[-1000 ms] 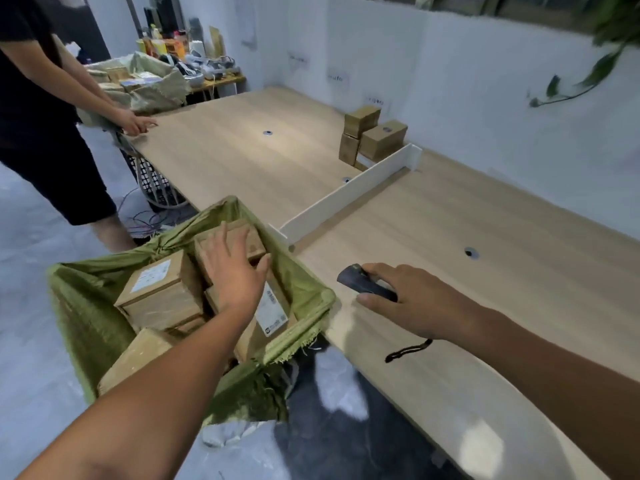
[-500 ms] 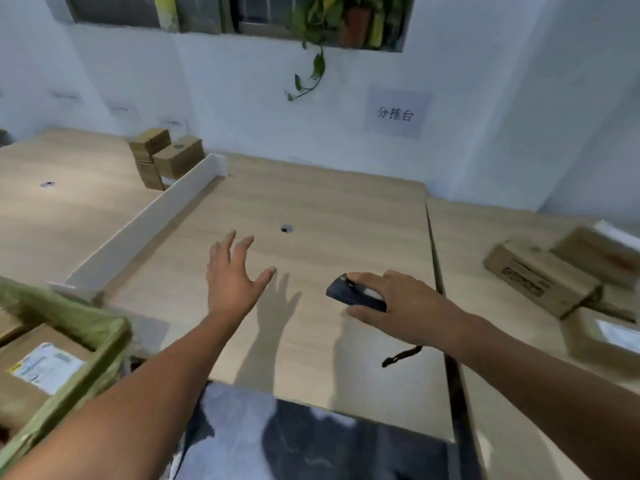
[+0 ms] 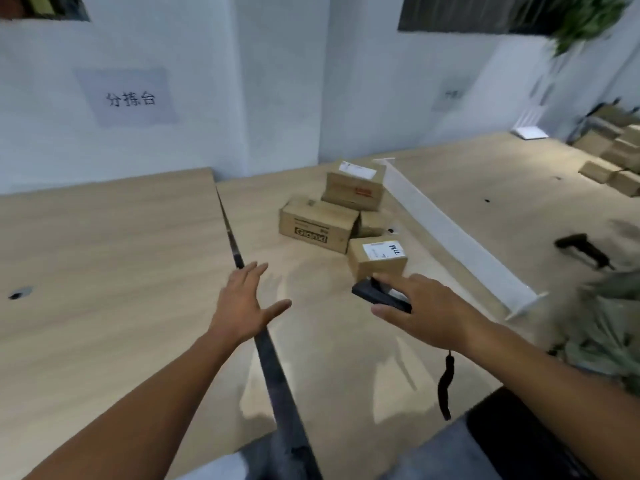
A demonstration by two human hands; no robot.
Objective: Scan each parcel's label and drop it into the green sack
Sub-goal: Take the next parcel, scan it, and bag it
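- Head view looks down on a wooden table (image 3: 104, 254) with a small heap of cardboard parcels. The nearest one, the labelled parcel (image 3: 377, 259), stands upright with a white label on its top face.
- The right hand (image 3: 433, 313) is just in front of the labelled parcel, palm down. Its thumb and fingers are curled round a black scanner (image 3: 379, 296). The front end of the scanner lies right at the near face of the parcel; I cannot tell if it touches.
- A black strap (image 3: 445, 386) hangs down below the right wrist, on the near side of the labelled parcel.
- The left hand (image 3: 242, 306) is to the left of the labelled parcel and well apart from it. Its fingers are straight and spread, the thumb is stretched out, and it holds nothing. It is above the dark gap (image 3: 239, 261) between two table tops.
- Just behind the labelled parcel, to the left, lies a wider printed box (image 3: 318, 225). Farther behind, a red-marked box (image 3: 355, 185) sits on top of the heap.
- To the right of the labelled parcel a white divider (image 3: 450, 230) runs across the table.
- Farther right of the labelled parcel, past the divider, is some greenish crumpled material (image 3: 609, 323). It is too blurred to say if it is a sack.
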